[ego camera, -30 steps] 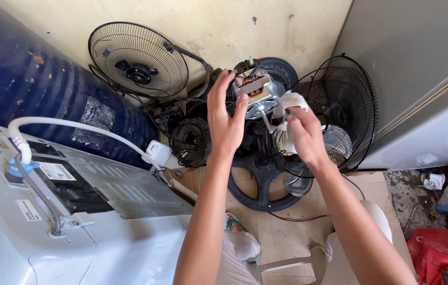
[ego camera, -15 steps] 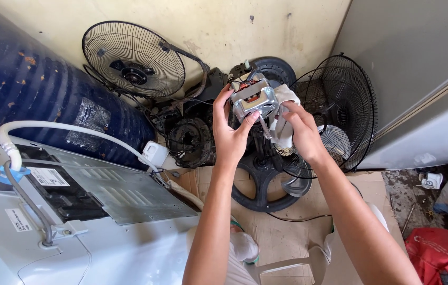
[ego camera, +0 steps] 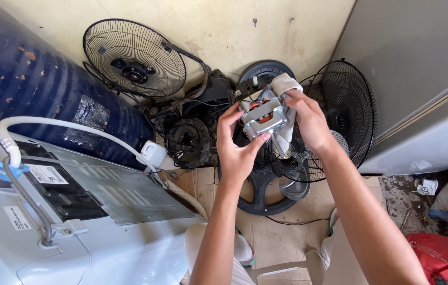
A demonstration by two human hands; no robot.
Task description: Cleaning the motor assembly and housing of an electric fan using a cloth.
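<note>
**Fingers of both hands closed on a small motor, held up over a heap of fan parts**

Fingers (ego camera: 233, 113) of my left hand (ego camera: 238, 150) curl round the near side of the fan motor (ego camera: 262, 117), thumb under its metal bracket; I log that hand as grasping the motor. My right hand (ego camera: 308, 122) grips the far side, fingers pressing a pale cloth (ego camera: 285, 84) against the housing. I hold the motor in the air, in front of the wall, above the clutter on the floor.

Items as I see them, left to right:

1. White machine (ego camera: 50, 221), lower left, with a grey metal panel and a white hose (ego camera: 65, 126) arching over it.
2. Dark blue drum (ego camera: 34, 89), against the wall behind the machine.
3. Fan guard (ego camera: 134, 58), black wire, leaning on the wall.
4. Dusty black motor (ego camera: 189, 141), on the floor just left of my left hand.
5. Round black fan base (ego camera: 258, 198), on cardboard (ego camera: 276, 237) under my hands.
6. Second black guard (ego camera: 348, 113) with blades, upright behind my right hand.
7. Grey cabinet (ego camera: 419, 84), far right.
8. Red bag (ego camera: 442, 258), lower right corner.
</note>
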